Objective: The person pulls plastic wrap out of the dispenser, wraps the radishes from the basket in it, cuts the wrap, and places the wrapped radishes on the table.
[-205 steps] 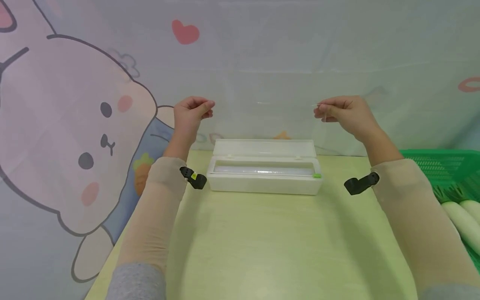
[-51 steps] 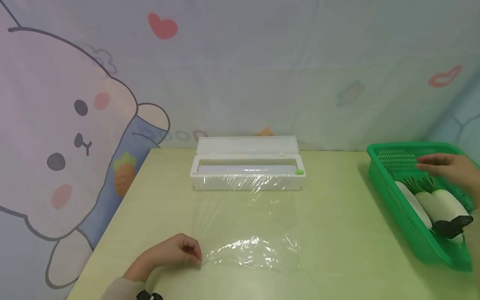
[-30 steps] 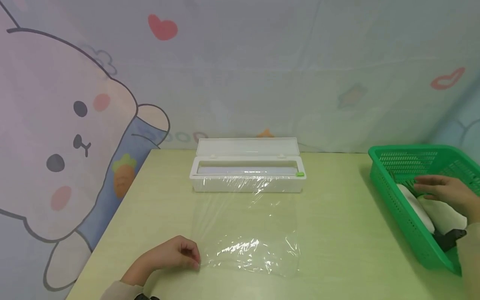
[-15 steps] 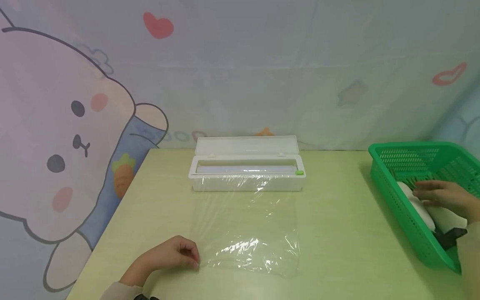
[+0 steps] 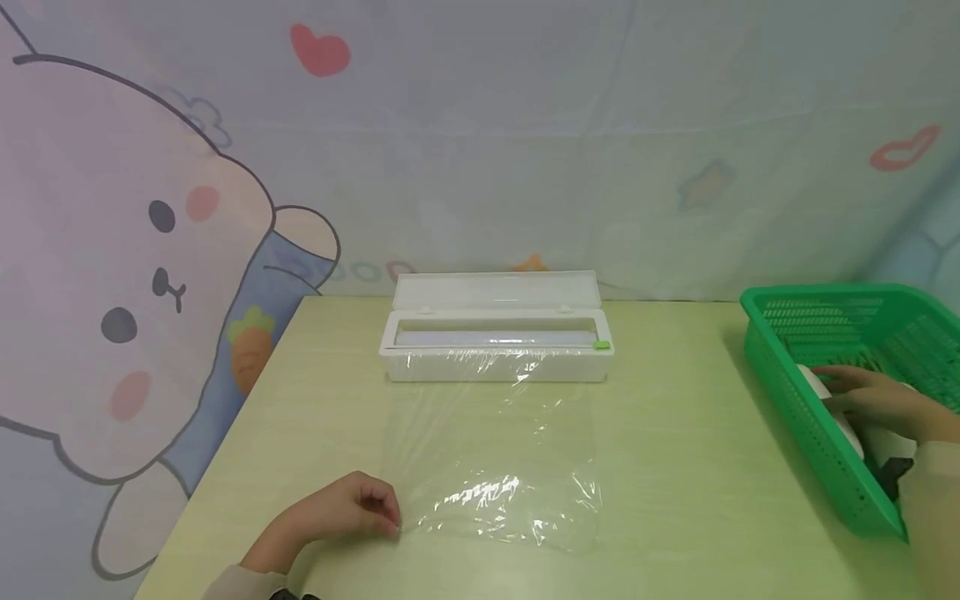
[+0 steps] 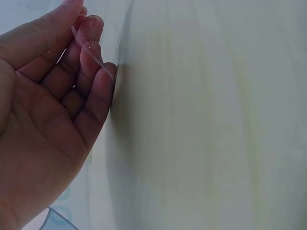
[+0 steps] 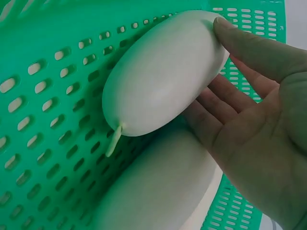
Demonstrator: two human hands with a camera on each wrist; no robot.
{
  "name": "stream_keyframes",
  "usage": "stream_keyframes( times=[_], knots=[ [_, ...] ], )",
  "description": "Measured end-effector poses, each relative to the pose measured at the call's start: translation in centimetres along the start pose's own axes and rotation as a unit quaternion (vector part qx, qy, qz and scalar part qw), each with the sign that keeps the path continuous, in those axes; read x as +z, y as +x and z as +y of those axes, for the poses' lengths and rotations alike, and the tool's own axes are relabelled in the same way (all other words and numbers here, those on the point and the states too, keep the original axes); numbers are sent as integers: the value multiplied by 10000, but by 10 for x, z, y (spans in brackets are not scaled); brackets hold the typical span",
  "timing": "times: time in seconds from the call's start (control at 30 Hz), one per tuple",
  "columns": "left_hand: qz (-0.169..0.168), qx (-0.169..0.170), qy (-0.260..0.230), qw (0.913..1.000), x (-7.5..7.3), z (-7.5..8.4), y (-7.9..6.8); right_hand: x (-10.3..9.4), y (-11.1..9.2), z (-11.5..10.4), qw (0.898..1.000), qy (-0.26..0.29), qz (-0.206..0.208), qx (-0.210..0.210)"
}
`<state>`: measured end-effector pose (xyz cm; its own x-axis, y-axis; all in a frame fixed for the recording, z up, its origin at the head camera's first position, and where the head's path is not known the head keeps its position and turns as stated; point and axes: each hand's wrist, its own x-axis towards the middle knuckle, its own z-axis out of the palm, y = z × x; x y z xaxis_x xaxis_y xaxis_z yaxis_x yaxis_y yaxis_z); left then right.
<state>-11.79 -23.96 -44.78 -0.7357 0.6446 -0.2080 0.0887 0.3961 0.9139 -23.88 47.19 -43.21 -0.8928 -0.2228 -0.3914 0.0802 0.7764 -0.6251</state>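
Observation:
Clear cling film (image 5: pixel 502 450) lies spread over the table, running forward from a white cling film dispenser (image 5: pixel 495 367). My left hand (image 5: pixel 345 510) pinches its near left corner between thumb and fingertips; a thin edge of film crosses the fingers in the left wrist view. Inside the green basket (image 5: pixel 797 417), my right hand (image 5: pixel 885 406) holds a white radish (image 7: pixel 163 76), thumb on one side and fingers on the other. That radish rests along the basket's left wall. Another white radish (image 7: pixel 158 187) lies beside it, partly under the hand.
The dispenser's lid (image 5: pixel 495 290) stands raised at the back, with a film roll (image 5: pixel 495 337) inside and a small green slider (image 5: pixel 602 345) at its right end. A printed curtain (image 5: pixel 510 150) hangs behind the pale table (image 5: pixel 675 467).
Both hands earlier stretched the film above the dispenser; now it lies on the table. My right hand has gone into the basket, lowered and moved left onto a radish. The left hand stays at the corner.

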Motion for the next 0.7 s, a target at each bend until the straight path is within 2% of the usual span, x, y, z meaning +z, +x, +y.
stream_keyframes(
  times=[0.2, 0.4, 0.6, 0.7],
  knots=[
    [65, 26, -22, 10000, -1, -1, -3, 1, 2, -8, 9999, 75, -92, -64],
    [31, 22, -65, 10000, -1, -2, -5, 2, -3, -10, 9998, -134, 111, 100],
    [-6, 52, -36, 10000, -1, -3, -3, -7, -3, -3, 9970, -177, 703, 283],
    [-3, 38, -34, 10000, 0, -3, -3, -13, 0, 9, 9930, -104, 1162, 172]
  ],
)
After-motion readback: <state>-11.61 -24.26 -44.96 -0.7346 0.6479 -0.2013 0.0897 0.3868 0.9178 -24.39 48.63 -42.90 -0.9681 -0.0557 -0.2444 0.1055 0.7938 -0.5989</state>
